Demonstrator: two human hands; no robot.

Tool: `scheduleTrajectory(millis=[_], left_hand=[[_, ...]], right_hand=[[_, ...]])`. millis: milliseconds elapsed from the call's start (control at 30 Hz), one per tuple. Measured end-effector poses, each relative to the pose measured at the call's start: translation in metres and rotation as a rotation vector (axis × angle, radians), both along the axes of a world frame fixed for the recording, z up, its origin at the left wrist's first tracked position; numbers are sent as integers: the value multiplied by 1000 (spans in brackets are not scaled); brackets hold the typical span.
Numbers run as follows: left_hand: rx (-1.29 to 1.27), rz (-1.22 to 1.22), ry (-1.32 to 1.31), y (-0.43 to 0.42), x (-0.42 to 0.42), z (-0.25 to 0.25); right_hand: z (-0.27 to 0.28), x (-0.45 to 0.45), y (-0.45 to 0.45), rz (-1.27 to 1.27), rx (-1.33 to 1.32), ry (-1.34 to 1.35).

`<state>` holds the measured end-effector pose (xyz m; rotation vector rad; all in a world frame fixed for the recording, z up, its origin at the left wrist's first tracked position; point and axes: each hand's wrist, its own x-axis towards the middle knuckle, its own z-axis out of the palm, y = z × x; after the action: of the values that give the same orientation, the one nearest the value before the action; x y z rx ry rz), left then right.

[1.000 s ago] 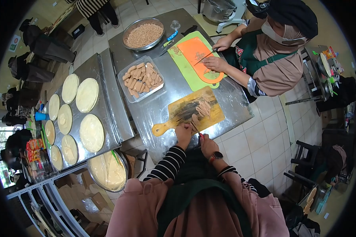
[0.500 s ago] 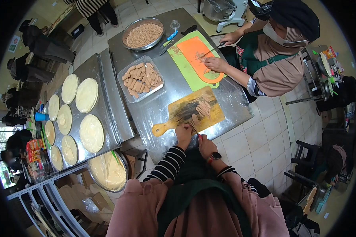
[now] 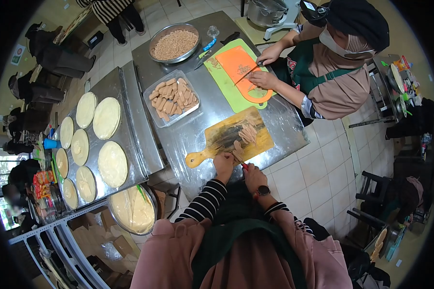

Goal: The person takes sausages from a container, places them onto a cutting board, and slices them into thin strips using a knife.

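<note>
In the head view my right hand (image 3: 253,178) grips a knife (image 3: 245,166) by its red handle, the blade angled over the near edge of a wooden cutting board (image 3: 216,133). Beside the blade, my left hand (image 3: 223,164) has its fingertips drawn together low on the board. Whatever they press or pinch is hidden. Just beyond the blade lie pinkish-brown sausage slices (image 3: 237,146). A larger heap of thin sausage strips (image 3: 249,134) rests on the right half of the board.
A clear tub (image 3: 174,98) of brown sausage pieces and a metal bowl (image 3: 174,43) of chopped bits stand farther back. Across the table, a co-worker (image 3: 330,72) cuts on an orange board (image 3: 236,67). Round pale sheets (image 3: 113,164) cover the left table.
My right hand has shifted slightly right, and the knife now tilts more to the left. The co-worker's knife has come down across the pieces on the orange board.
</note>
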<state>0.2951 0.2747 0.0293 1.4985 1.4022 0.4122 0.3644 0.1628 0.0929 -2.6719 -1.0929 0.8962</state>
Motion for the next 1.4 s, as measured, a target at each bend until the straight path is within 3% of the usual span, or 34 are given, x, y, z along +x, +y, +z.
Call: scheduleTrajectory(millis=[167, 233, 367, 433, 467, 533, 733, 967, 1167, 1233, 1400], left_hand=[[-109, -30, -65, 7, -1, 21], [196, -248, 109, 16, 0, 41], [410, -359, 70, 41, 24, 68], [511, -721, 73, 55, 37, 71], [512, -724, 71, 62, 43, 74], [617, -1212, 291, 73, 51, 80], [846, -1434, 367, 83, 62, 62], [759, -1408, 136, 99, 53, 59], [736, -1124, 212, 110, 28, 64], [675, -933, 158, 101, 14, 67], [702, -883, -57, 61, -14, 59]], right_hand=[[0, 5, -1, -14, 38, 59], [5, 4, -4, -38, 83, 99], [2, -2, -10, 2, 145, 22], [2, -4, -9, 13, 148, 51], [2, -4, -8, 11, 149, 49], [2, -3, -8, 61, 135, 63], [-12, -4, -9, 78, 195, 0], [-8, 18, -6, 79, 91, 5], [-5, 35, -5, 125, 157, -30], [1, 41, -1, 37, 128, 0], [8, 53, 7, -14, 97, 55]])
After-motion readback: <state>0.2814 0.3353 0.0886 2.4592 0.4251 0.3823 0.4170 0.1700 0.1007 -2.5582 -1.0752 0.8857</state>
